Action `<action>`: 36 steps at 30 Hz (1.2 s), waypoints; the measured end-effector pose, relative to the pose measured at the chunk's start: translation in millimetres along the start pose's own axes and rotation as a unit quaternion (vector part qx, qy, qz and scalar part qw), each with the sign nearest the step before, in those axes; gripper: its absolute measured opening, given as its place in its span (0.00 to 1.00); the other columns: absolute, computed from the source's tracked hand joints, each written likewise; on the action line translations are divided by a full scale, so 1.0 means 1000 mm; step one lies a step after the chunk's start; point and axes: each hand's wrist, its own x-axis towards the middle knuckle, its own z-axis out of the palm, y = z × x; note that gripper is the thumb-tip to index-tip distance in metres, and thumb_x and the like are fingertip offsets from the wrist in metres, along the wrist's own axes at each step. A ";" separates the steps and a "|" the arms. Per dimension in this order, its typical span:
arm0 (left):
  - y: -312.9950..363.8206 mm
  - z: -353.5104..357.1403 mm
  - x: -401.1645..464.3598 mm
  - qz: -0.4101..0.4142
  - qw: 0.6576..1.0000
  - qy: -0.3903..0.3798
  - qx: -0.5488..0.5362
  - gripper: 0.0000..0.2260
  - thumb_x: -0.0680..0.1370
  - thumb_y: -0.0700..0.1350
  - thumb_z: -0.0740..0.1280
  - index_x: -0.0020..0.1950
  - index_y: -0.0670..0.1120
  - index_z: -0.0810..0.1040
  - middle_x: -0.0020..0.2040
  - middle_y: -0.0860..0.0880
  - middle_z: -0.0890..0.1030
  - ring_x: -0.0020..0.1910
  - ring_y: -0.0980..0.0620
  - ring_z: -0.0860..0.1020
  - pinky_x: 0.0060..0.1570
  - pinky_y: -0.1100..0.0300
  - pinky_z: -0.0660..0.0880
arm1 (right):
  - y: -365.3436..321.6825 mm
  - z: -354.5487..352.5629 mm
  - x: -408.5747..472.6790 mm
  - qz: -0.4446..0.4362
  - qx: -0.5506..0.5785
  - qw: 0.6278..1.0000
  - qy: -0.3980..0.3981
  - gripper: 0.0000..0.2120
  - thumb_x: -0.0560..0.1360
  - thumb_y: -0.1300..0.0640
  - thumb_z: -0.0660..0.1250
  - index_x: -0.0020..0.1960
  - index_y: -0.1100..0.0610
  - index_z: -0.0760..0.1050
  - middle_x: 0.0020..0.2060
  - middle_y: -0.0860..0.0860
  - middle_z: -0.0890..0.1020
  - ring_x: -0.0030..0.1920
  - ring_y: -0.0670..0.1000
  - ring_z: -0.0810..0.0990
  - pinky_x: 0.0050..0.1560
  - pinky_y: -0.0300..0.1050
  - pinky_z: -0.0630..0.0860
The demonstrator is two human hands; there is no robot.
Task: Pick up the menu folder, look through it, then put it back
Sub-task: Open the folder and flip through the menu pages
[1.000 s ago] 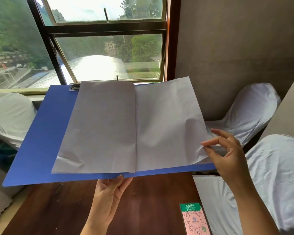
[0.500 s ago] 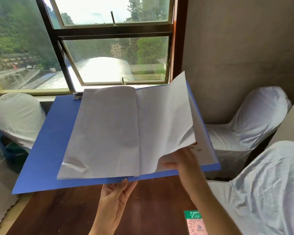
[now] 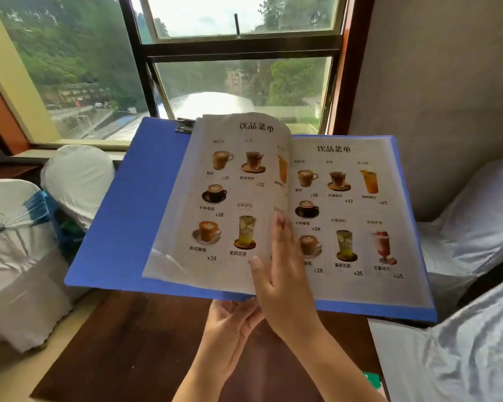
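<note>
The blue menu folder (image 3: pixel 122 216) lies open and is held up above the brown table (image 3: pixel 134 352). Two printed drink-menu pages show, each with pictures of cups and prices. My left hand (image 3: pixel 230 326) grips the folder's lower edge from beneath, near the middle. Flat against the curling left page (image 3: pixel 224 204), by the spine, rests my right hand (image 3: pixel 279 265) with its fingers stretched out. The right page (image 3: pixel 349 204) lies flat in the folder. A metal clip (image 3: pixel 185 126) sits at the folder's top edge.
White-covered chairs stand at the left (image 3: pixel 15 250) and at the right (image 3: pixel 471 227). A window (image 3: pixel 238 82) is straight ahead, beyond the folder. A card with a green top (image 3: pixel 370 378) lies on the table near its right edge.
My right hand lifted the blank sheet from the right and turned it over to the left. The printed menu pages now show, and the hand rests on the turned page.
</note>
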 end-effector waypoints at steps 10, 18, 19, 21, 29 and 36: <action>0.003 -0.001 0.008 0.003 1.000 -0.024 0.012 0.25 0.66 0.38 0.76 0.62 0.42 0.76 0.51 0.41 0.84 0.48 0.46 0.83 0.42 0.58 0.80 | 0.005 -0.012 -0.002 -0.088 -0.228 0.958 -0.152 0.27 0.77 0.42 0.38 0.73 0.48 0.54 0.75 0.45 0.53 0.74 0.47 0.37 0.74 0.53 0.39; 0.002 -0.026 0.020 -0.029 0.999 0.004 -0.038 0.20 0.70 0.28 0.65 0.56 0.46 0.79 0.55 0.40 0.83 0.54 0.41 0.80 0.45 0.52 0.80 | 0.059 -0.106 0.009 0.031 -0.213 0.963 0.161 0.27 0.73 0.58 0.68 0.70 0.57 0.64 0.71 0.63 0.64 0.71 0.63 0.61 0.67 0.64 0.62; 0.002 -0.027 0.020 -0.031 0.999 0.011 -0.043 0.20 0.70 0.27 0.64 0.56 0.46 0.79 0.54 0.41 0.83 0.54 0.41 0.81 0.45 0.52 0.80 | 0.072 -0.120 0.010 0.092 -0.224 0.957 0.160 0.32 0.71 0.59 0.70 0.71 0.57 0.62 0.71 0.66 0.61 0.71 0.66 0.59 0.67 0.65 0.61; 0.002 -0.030 0.021 -0.030 0.998 0.028 -0.049 0.21 0.69 0.28 0.63 0.57 0.46 0.77 0.53 0.42 0.84 0.53 0.43 0.82 0.44 0.53 0.81 | 0.091 -0.144 0.008 0.217 -0.095 0.967 0.090 0.37 0.70 0.58 0.72 0.73 0.53 0.57 0.71 0.65 0.63 0.69 0.64 0.63 0.63 0.62 0.66; 0.005 -0.039 0.025 -0.027 0.999 0.025 -0.024 0.22 0.69 0.29 0.63 0.58 0.48 0.77 0.54 0.43 0.83 0.54 0.43 0.81 0.45 0.53 0.80 | 0.113 -0.166 -0.003 0.272 0.234 0.933 -0.035 0.28 0.64 0.52 0.68 0.63 0.44 0.67 0.42 0.52 0.87 0.46 0.52 0.85 0.40 0.51 0.83; 0.009 -0.039 0.026 -0.033 0.999 0.022 -0.019 0.24 0.69 0.29 0.62 0.60 0.49 0.76 0.56 0.42 0.82 0.55 0.43 0.80 0.45 0.53 0.80 | 0.114 -0.160 -0.005 0.247 0.260 0.933 -0.031 0.20 0.65 0.57 0.68 0.53 0.41 0.72 0.42 0.50 0.87 0.45 0.50 0.85 0.39 0.49 0.83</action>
